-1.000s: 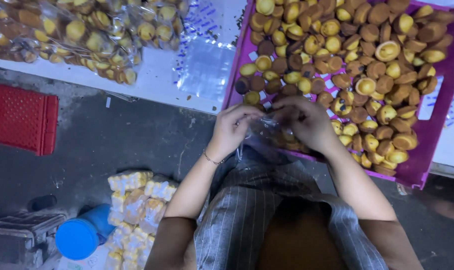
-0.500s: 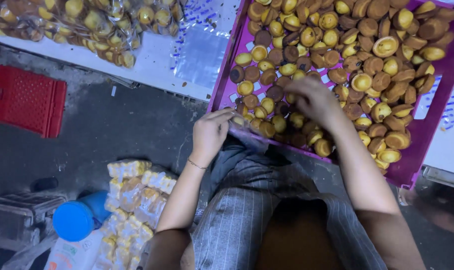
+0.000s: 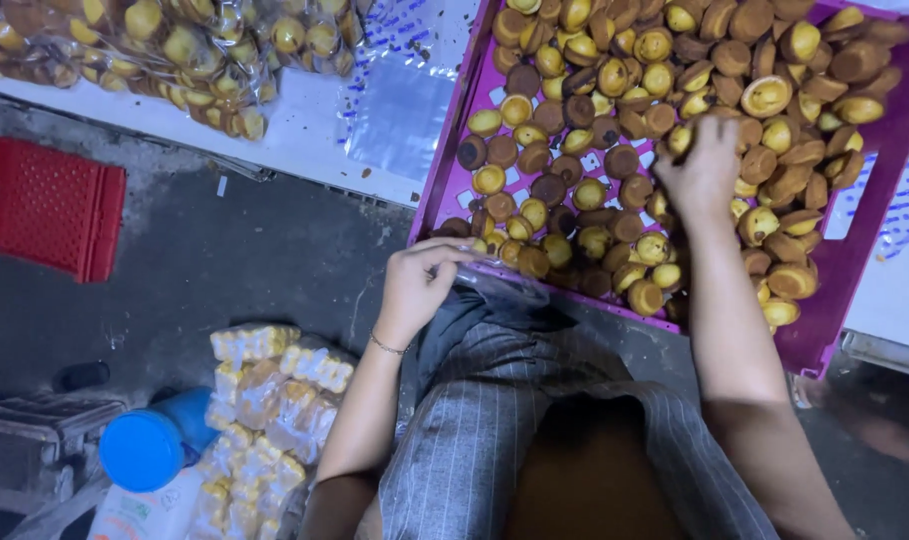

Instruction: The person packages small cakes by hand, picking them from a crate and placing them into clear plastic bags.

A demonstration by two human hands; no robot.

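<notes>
The small cakes [image 3: 614, 150], yellow-topped and brown-sided, lay heaped in the purple crate [image 3: 854, 260] on the white worktop [image 3: 304, 130]. A second before, both hands had met over a clear plastic bag [image 3: 499, 282] at the crate's near edge. Now the right hand [image 3: 702, 170] had left the bag and gone up into the heap, its grip curled down over the cakes near the middle of the crate. Whether it had already closed on one could not be told, as the fingers were blurred and seen from behind.

The left hand [image 3: 419, 285] had stayed at the near rim, its grip pinched on the mouth of the bag, which lay crumpled against the crate's edge over the striped lap. That split of the hands read as a fresh round of picking, with the bag held ready.

Filled bags of cakes [image 3: 164, 50] lay on the worktop at the far left. On the floor below were packed bags [image 3: 264, 400], a blue lid [image 3: 144, 450] and a red crate [image 3: 44, 205].
</notes>
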